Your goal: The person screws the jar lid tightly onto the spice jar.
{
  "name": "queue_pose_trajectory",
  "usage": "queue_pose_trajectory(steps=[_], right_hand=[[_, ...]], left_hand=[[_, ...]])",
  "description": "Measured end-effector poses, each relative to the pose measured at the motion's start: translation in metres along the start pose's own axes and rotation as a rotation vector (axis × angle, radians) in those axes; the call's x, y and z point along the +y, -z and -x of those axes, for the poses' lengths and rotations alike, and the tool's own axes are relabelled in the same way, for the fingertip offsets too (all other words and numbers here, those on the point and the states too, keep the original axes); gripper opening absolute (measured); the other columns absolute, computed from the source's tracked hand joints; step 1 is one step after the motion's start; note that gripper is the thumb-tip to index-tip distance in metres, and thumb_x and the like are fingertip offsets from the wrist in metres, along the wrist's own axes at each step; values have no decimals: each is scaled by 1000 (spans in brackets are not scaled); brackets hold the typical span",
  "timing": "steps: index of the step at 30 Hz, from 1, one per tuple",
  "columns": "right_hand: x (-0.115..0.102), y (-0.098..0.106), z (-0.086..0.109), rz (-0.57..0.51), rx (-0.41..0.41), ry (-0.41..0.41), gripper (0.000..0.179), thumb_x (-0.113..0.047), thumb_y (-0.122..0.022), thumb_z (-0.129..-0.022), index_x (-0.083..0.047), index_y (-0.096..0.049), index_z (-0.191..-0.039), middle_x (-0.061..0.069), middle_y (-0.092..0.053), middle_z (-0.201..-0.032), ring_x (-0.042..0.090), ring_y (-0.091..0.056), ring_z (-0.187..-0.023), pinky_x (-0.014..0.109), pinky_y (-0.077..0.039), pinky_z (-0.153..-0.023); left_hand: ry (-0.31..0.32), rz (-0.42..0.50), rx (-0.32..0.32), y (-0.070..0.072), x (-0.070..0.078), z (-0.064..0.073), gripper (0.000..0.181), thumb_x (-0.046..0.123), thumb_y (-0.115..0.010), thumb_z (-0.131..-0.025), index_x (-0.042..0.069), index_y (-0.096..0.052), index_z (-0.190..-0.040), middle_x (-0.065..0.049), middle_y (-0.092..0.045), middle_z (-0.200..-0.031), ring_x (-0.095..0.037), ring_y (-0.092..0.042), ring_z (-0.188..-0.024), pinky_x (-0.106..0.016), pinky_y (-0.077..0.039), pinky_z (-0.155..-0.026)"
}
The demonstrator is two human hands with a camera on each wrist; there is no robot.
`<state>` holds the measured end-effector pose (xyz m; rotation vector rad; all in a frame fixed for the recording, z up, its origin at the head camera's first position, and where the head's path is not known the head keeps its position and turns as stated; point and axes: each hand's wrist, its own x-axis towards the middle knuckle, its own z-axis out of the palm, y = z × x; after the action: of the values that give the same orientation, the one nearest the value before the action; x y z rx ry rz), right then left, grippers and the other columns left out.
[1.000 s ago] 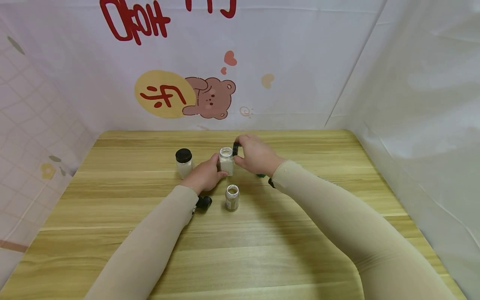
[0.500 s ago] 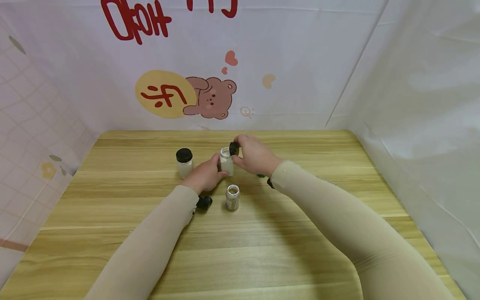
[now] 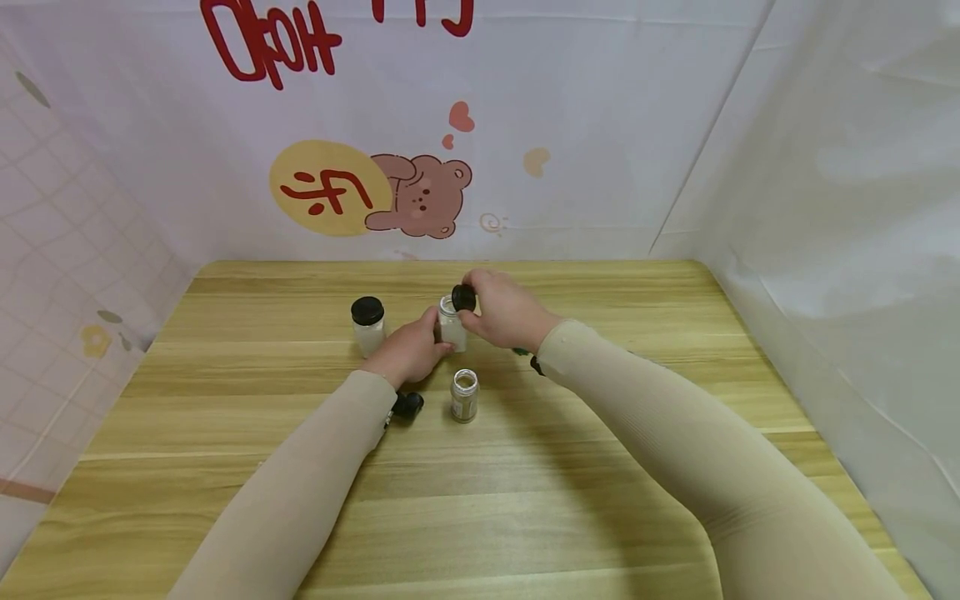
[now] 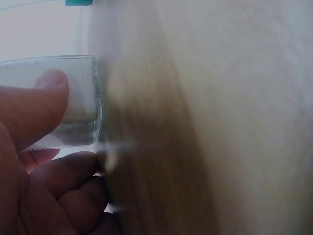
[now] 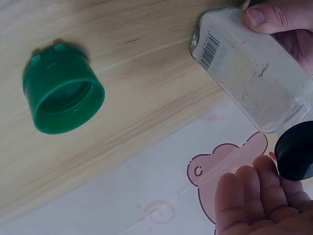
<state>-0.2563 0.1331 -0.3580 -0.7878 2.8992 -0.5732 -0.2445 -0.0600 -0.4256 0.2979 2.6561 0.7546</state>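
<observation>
My left hand [image 3: 408, 350] grips an uncapped square glass jar [image 3: 452, 332] of white powder, which stands upright on the table. In the left wrist view, the thumb [image 4: 51, 81] lies along the jar's clear lower side. A black screw lid [image 3: 463, 297] is pinched in my right hand [image 3: 510, 312], tilted at the jar's mouth and partly covering it. Whether lid and rim touch, I cannot tell. The right wrist view has the jar's barcode side [image 5: 244, 68] and the black lid [image 5: 296, 152] beside its neck.
Left of my left hand stands a similar jar [image 3: 368, 327] with a black lid. A small uncapped glass bottle [image 3: 464, 398] is nearer me. A green cap [image 5: 63, 93] lies on the wooden table [image 3: 480, 508], mostly hidden under my right wrist in the head view.
My right hand has moved slightly left, bringing the black lid from beside the jar to its mouth. The lid has turned from nearly edge-on to showing its face. My left hand stays put.
</observation>
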Motion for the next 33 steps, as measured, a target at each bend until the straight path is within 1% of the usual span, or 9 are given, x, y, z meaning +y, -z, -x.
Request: queue_pose_trajectory(steps=[7, 14, 18, 23, 27, 33], right_hand=[[-4, -3, -4, -2, -8, 9, 46, -28, -67, -101, 1, -55, -135, 12, -67, -123, 25, -66, -111, 39, -56, -100], [-6, -4, -7, 1, -27, 10, 46, -28, -65, -102, 1, -54, -136, 13, -65, -125, 25, -65, -113, 40, -55, -101], [-8, -5, -7, -8, -36, 4, 45, -27, -65, -103, 1, -55, -136, 13, -65, -125, 25, -65, -112, 39, -56, -100], [-8, -6, -9, 18, -30, 13, 46, -29, -65, -103, 1, -54, -137, 14, -65, -126, 25, -65, -112, 39, -55, -99], [-9, -6, -9, 37, -31, 19, 48, -30, -65, -103, 1, -54, -138, 14, -65, -128, 26, -64, -114, 39, -55, -101], [-11, -4, -9, 59, -45, 26, 49, -30, -64, -103, 1, -54, -140, 15, -64, -131, 27, -64, -117, 39, -54, -102]], left_hand=[[-5, 3, 4, 0, 0, 1, 55, 41, -59, -108, 19, -34, -152, -16, -55, -154, -38, -55, -142, -57, -44, -116], [-26, -29, 4, 0, -1, 1, 48, 38, -57, -109, 16, -37, -146, -17, -60, -146, -36, -61, -134, -54, -49, -111], [-26, -24, -1, 0, -1, 0, 48, 39, -57, -109, 16, -36, -146, -16, -60, -146, -35, -61, -134, -53, -49, -110], [-18, -24, -11, 1, 0, 1, 52, 39, -57, -109, 17, -34, -150, -16, -59, -149, -34, -61, -134, -53, -49, -110], [-14, -25, -15, 1, 0, 1, 51, 38, -56, -110, 17, -34, -151, -16, -60, -146, -32, -63, -131, -52, -50, -108], [-14, -31, -12, 1, 1, 2, 47, 37, -56, -110, 16, -36, -147, -16, -62, -144, -33, -63, -130, -52, -51, -108]])
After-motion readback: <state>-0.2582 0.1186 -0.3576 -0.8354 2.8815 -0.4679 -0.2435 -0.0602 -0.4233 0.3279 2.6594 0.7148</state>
